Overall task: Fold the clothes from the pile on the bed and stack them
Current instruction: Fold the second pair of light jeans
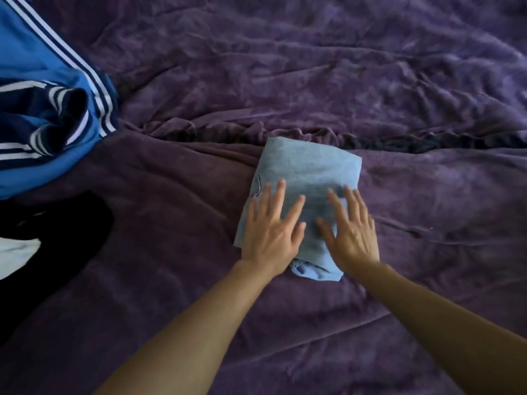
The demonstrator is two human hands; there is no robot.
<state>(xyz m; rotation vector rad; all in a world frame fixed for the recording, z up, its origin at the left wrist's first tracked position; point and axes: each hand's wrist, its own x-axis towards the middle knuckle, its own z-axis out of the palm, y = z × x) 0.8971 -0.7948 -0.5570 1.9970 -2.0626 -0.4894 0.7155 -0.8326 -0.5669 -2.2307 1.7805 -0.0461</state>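
A folded light blue garment [309,169] lies flat as a compact rectangle on the purple, wrinkled cover of the bed [313,67], just in front of a deep dark crease that runs across the bedding behind it. The person's 2 hands rest on its near half, side by side and a little apart. The left hand [272,232] presses palm down on the garment's left part, its fingers straight and spread, gripping nothing. The right hand [352,232] lies palm down on the right part in the same way, fingers straight and fanned. A small bunched edge of the cloth shows between the 2 wrists. Well to the left of the folded garment sits the pile [42,118]: a bright blue jacket [34,67] with white stripes, crumpled navy striped cloth on it, and nearer the person a black garment [65,246] with a white cloth [14,255] at the frame's edge.
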